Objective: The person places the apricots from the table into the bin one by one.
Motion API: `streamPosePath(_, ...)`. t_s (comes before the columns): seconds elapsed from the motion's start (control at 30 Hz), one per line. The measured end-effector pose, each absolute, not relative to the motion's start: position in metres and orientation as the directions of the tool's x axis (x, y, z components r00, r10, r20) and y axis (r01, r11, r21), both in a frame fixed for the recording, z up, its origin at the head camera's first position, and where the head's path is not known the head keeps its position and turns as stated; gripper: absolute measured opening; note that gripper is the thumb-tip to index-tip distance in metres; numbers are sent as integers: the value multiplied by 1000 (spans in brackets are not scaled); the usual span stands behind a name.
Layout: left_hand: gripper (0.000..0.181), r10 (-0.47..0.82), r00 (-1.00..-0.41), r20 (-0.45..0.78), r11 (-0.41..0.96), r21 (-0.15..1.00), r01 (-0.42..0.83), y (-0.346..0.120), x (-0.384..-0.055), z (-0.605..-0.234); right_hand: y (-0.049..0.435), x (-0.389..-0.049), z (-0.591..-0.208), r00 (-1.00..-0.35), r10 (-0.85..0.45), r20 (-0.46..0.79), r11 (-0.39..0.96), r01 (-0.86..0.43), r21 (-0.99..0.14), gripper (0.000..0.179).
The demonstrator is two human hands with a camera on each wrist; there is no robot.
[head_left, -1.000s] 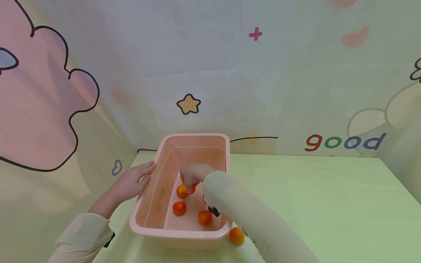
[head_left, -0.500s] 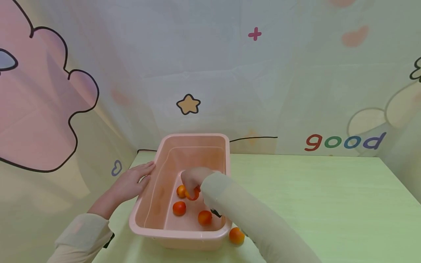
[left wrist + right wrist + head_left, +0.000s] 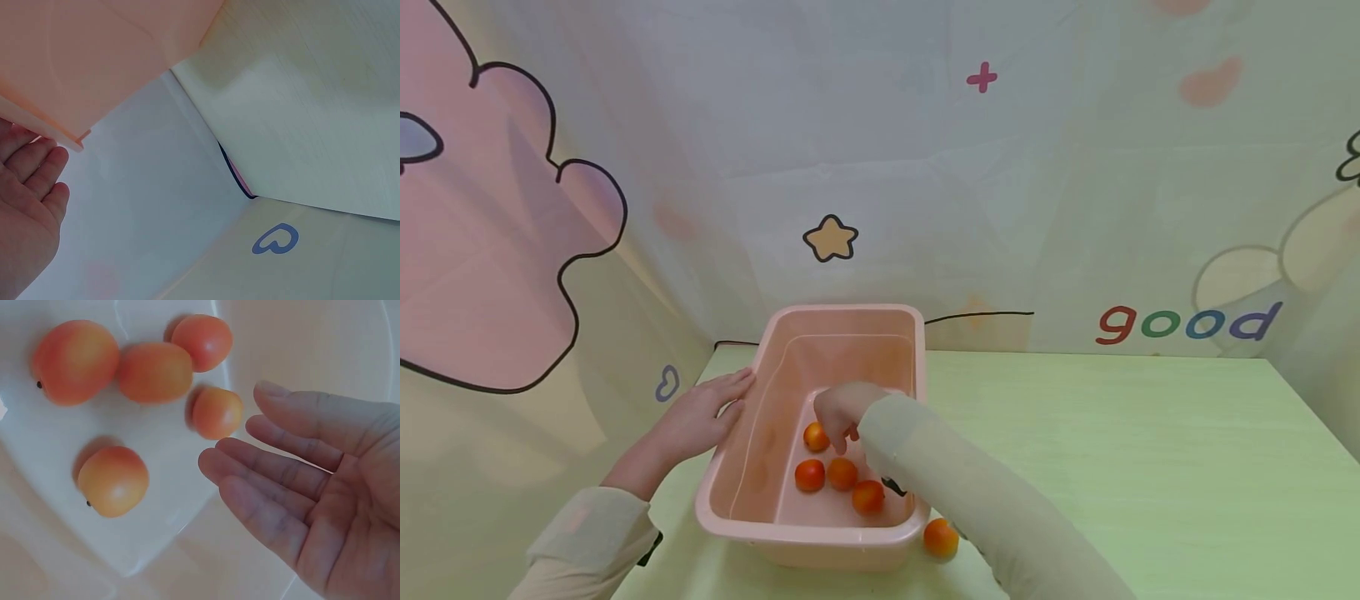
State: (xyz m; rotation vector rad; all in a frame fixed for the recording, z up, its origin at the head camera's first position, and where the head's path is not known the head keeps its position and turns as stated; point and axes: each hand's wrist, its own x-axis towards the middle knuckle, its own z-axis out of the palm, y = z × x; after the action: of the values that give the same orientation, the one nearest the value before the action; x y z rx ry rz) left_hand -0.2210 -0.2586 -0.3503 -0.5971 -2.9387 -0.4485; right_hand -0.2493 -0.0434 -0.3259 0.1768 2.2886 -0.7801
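A pink plastic tub [image 3: 812, 533] stands on the light green table. Inside it, my right hand [image 3: 846, 408] hovers low with fingers spread and loosely bent, holding nothing, as the right wrist view shows. Several small round orange-red fruits lie on the tub floor; a yellow-orange fruit [image 3: 217, 412] is nearest to my fingertips. Just in front of the hand lies an orange-red fruit [image 3: 842, 473], close to a redder fruit [image 3: 810, 475]. One fruit [image 3: 114, 481] is hidden behind my hand and sleeve in the head view. My left hand [image 3: 703, 412] rests its fingers against the tub's left rim.
Outside the tub, another orange fruit [image 3: 941, 539] sits on the table by the near right corner, partly beside my right sleeve [image 3: 970, 492]. A printed cloth backdrop [image 3: 880, 167] rises behind the table. The green tabletop [image 3: 1112, 458] extends to the right.
My right hand held a fruit at the tub floor and has let it go. That fruit has moved nearer to me, between two others. The left hand stays at the rim.
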Motion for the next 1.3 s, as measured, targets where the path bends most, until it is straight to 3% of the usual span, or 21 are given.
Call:
streamPosePath(0.1, 42, 361, -918, 165, 878, 271, 394, -258, -221, -350, -44, -259, -335, -728, -70, -682, 781, 385, -491, 35)
streamPosePath(0.23, 41, 360, -917, 170, 876, 277, 395, -257, -221, -350, -44, -274, -345, -732, -339, -591, 834, 57, -549, 32)
streamPosePath(0.43, 42, 355, -918, 178, 877, 276, 393, -257, -221, -351, -42, -286, -339, -664, -531, -526, 811, -218, -543, 23)
streamPosePath(0.53, 42, 356, -918, 178, 877, 276, 393, -257, -221, -351, -40, -288, -330, -665, -558, -497, 800, -272, -535, 20)
streamPosePath(0.73, 42, 352, -921, 168, 876, 288, 388, -257, -221, -351, -33, -289, -308, -703, -540, -464, 802, -262, -536, 16)
streamPosePath(1.0, 43, 348, -925, 154, 874, 303, 380, -256, -221, -350, -17, -286, -292, -688, -591, -421, 758, -294, -583, 17)
streamPosePath(1.3, 44, 336, -932, 138, 880, 306, 363, -256, -222, -353, 4, -284, -286, -647, -684, -336, 707, -474, -526, 19)
